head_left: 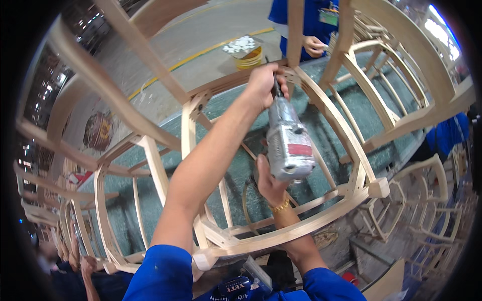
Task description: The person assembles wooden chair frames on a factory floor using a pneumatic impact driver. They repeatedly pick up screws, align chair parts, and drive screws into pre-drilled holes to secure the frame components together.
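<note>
A silver air impact driver (pixel 291 143) with a red band lies across the middle of a wooden chair frame (pixel 301 231), its nose pointing to the far rail. My left hand (pixel 264 86) is closed round the driver's slim dark front end, close to the far corner of the frame. Beneath the driver's rear body, my right hand (pixel 271 181) grips it; most of its fingers are hidden behind the tool. A hose (pixel 246 200) hangs beside that hand. The frame's front rail crosses over my right forearm. Where the bit's tip meets the wood is hard to make out.
The frame stands on a green-topped bench (pixel 236 185), with similar chair frames (pixel 374 90) to both sides. Beyond it are a yellow bucket (pixel 249 60) with white pieces on top and a co-worker's hand (pixel 314 46). More frames (pixel 422 185) stand at right.
</note>
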The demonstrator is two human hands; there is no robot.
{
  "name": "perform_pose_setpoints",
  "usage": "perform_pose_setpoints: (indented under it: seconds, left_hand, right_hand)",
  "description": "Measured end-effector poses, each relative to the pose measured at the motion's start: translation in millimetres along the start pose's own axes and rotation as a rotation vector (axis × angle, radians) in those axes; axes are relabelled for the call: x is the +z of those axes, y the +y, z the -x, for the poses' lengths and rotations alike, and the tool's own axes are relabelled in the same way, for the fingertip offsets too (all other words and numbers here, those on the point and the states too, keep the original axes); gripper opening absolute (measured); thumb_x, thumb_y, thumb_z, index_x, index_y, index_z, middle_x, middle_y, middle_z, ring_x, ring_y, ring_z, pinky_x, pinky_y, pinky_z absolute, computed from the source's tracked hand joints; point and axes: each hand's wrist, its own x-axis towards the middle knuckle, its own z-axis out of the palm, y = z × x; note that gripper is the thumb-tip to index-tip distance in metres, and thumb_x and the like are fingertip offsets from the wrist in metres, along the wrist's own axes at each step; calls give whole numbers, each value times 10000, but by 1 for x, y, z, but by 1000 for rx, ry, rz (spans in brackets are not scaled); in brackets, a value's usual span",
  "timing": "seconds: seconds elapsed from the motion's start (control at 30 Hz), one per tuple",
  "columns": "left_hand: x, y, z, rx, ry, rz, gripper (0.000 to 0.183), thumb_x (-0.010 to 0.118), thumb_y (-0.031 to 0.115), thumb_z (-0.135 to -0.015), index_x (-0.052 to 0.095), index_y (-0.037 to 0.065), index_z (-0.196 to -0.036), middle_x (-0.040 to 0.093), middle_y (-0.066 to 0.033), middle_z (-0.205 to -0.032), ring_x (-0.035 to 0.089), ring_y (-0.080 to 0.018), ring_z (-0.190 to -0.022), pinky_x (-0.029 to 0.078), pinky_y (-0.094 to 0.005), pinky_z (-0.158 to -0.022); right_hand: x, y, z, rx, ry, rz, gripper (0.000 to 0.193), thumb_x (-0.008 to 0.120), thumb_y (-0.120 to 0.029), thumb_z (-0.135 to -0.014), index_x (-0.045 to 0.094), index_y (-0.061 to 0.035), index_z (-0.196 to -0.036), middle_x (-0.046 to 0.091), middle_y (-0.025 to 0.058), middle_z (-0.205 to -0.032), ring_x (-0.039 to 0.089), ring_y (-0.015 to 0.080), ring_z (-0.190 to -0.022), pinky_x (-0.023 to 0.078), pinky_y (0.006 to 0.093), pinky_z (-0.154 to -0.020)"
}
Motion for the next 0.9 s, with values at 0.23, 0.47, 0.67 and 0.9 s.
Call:
perform_pose_setpoints:
  seconds: [0.23, 0.47, 0.67, 0.9]
  left_hand:
    - [4, -32, -19, 27, -69, -639, 230, 441, 182, -880, 519, -34, -864, 446, -35, -507, 428, -137, -347, 382, -314, -313]
    - [-25, -41, -38, -52, -2, -641, 215, 447, 186, -863, 524, -12, -898, 452, -48, -547, 434, -144, -377, 383, -320, -356]
    - [-29, -43, -38, -83, -14, -714, 249, 437, 202, -876, 529, -19, -943, 451, -53, -560, 433, -137, -394, 386, -327, -374]
    - [-16, -39, -56, -115, -5, -759, 224, 425, 171, -870, 529, -21, -920, 445, -58, -557, 438, -149, -394, 389, -332, -375]
  right_hand:
    - [69, 95, 51, 614, 61, -2130, 357, 455, -308, -900, 452, -56, -1152, 517, 80, -1060, 492, 204, -1018, 440, 349, -862]
    - [115, 163, 107, 642, 107, -1192, 376, 530, -298, -830, 477, -80, -1132, 545, 84, -1046, 529, 221, -970, 459, 354, -828]
    - [117, 151, 107, 635, 121, -800, 404, 620, -280, -744, 514, -70, -1073, 573, 95, -984, 566, 241, -888, 479, 359, -776]
    - [120, 149, 84, 521, 222, -405, 445, 725, -260, -645, 558, -59, -1004, 606, 108, -911, 609, 264, -792, 502, 364, -715]
